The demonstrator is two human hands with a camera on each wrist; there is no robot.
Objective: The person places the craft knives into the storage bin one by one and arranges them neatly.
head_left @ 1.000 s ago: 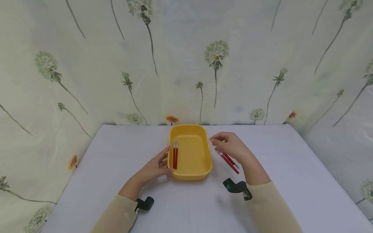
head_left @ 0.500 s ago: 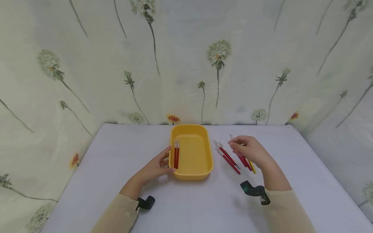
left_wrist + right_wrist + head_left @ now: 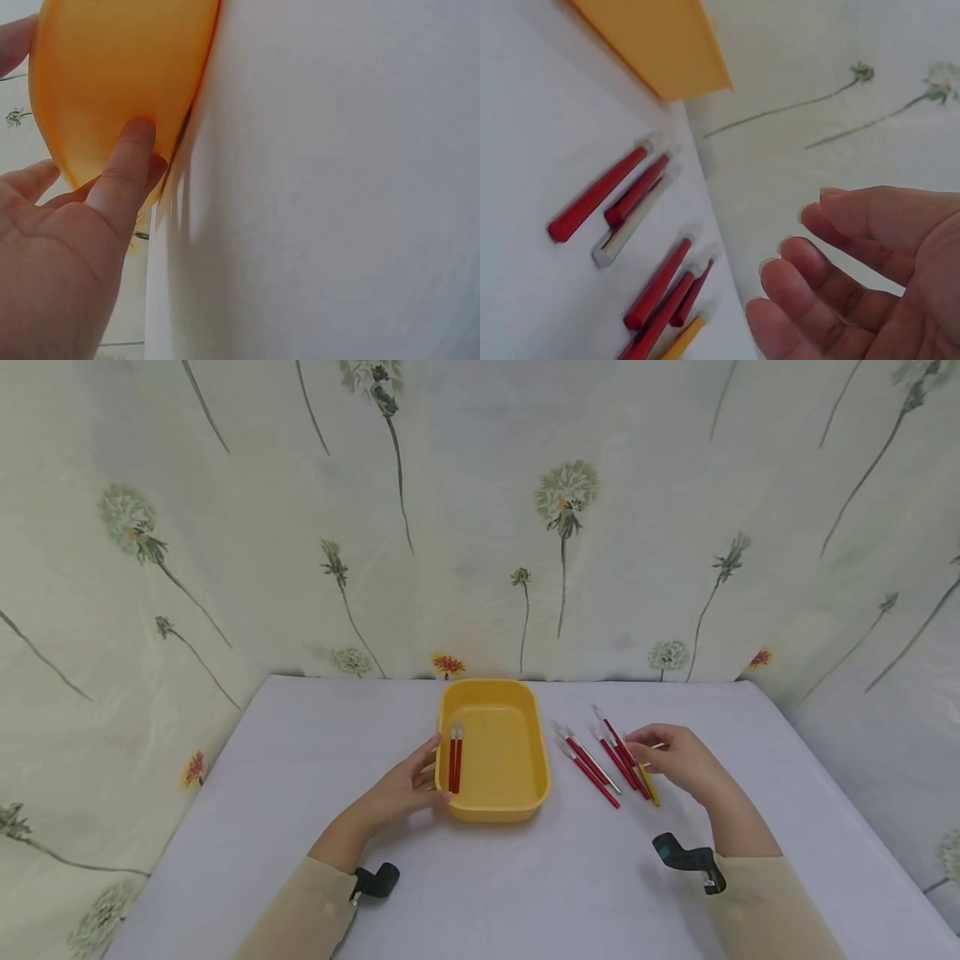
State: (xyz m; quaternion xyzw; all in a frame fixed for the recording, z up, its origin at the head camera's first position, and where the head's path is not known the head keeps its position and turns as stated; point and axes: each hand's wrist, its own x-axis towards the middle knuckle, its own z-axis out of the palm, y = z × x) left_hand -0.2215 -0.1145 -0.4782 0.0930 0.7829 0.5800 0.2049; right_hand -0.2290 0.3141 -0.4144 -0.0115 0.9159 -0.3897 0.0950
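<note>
Left hand (image 3: 401, 793): thumb at the rim, fingers against the outer wall, holding yellow tray (image 3: 498, 760) upright on white table (image 3: 352, 718). Right hand (image 3: 678, 760): nothing held, fingers loosely bent, thumb apart. Tray contents: paired red sticks (image 3: 453, 766), along its left wall. Right of tray: two loose red sticks (image 3: 600, 193), one pale stick (image 3: 640, 214); farther right, more red sticks (image 3: 658, 281), yellow stick (image 3: 686, 337), partly masked by right fingertips in head view. Behind: flowered backdrop (image 3: 465, 510).
</note>
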